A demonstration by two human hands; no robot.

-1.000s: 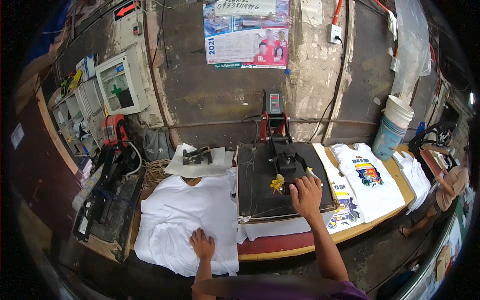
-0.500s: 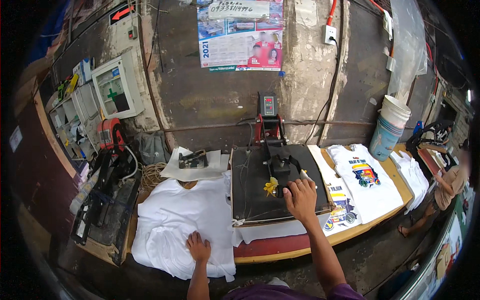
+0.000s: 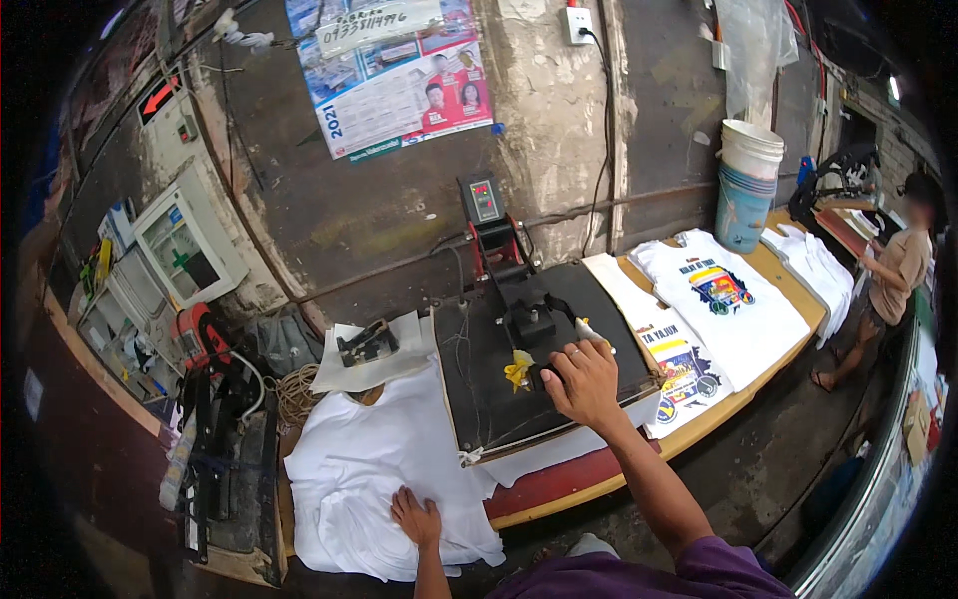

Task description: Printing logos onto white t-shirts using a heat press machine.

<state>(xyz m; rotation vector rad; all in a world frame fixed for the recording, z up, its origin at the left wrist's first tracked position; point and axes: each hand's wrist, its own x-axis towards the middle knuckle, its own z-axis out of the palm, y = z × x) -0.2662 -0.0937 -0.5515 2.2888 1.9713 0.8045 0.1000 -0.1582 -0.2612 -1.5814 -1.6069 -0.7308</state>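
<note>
In the middle stands a heat press (image 3: pixel 539 409) with a flat black upper plate, a small control box and a lever. My right hand (image 3: pixel 584 384) is wrapped round the press's handle. A yellow cloth (image 3: pixel 518 370) is tied at the handle's left end, and something whitish shows at its right. My left hand (image 3: pixel 416 516) lies with fingers spread on a pile of white shirts (image 3: pixel 349 469), left of the press. White fabric (image 3: pixel 539 454) sticks out from under the plate's front edge; what lies beneath is hidden.
Right of the press, printed white T-shirts (image 3: pixel 758 329) lie on the yellow-edged table, with stacked buckets (image 3: pixel 746 190) behind. A second press (image 3: pixel 225 469) stands at the left, near coiled rope (image 3: pixel 296 397) and a black bracket-like part on white sheets (image 3: pixel 367 344). Another person (image 3: pixel 898 270) stands far right.
The whole view has turned and tilted to the right. My right hand stays on the press handle and my left hand on the shirt pile.
</note>
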